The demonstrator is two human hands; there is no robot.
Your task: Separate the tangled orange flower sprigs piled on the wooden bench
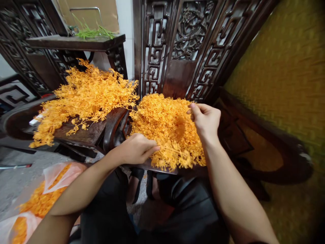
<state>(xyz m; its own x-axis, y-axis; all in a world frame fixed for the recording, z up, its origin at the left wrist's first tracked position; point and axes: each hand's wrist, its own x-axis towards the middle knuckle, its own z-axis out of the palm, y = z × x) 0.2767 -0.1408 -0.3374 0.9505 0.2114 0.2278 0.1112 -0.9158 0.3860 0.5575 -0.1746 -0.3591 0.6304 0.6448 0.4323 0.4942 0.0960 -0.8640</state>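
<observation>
My left hand point(138, 149) is closed in a pinch on the stem end of an orange artificial flower sprig point(175, 156), which points right across the front of a pile. That pile of small orange plastic flower pieces point(159, 115) covers the dark wooden seat before me. At its right edge, my right hand point(207, 122) is raised with thumb and fingers pinched together. Whatever lies between those fingertips is too small to make out. To the left, a larger heap of branching orange sprigs point(88, 95) is spread over a dark wooden surface.
Thin green stems point(93, 32) lie on a wooden ledge, with a cardboard box point(109, 15) behind. Carved panels point(177, 78) stand at the back. On the floor at lower left, a plastic bag point(73, 167) holds orange pieces. A curved wooden armrest point(302, 166) is right.
</observation>
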